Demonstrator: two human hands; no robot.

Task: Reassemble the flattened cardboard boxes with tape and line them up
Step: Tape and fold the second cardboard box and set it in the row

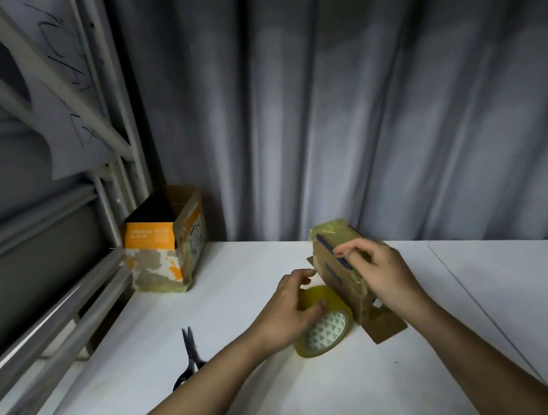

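We are holding a small cardboard box [340,278] and a tape roll [321,325] on the white worktop [254,399].

Our right hand [383,276] is curling its fingers [350,249] round the taped top edge of the small cardboard box, which is standing tilted with a loose flap resting on the worktop below the palm. Our left hand [290,308] is gripping the tape roll, which is touching the box's near face just left of the right fingers. The scissors [189,359] are lying closed near the left forearm, below and left of the left fingers. An open orange box [166,241] is sitting well apart, up and left, against a metal frame [117,178], with a grey curtain [355,94] hanging behind both hands.
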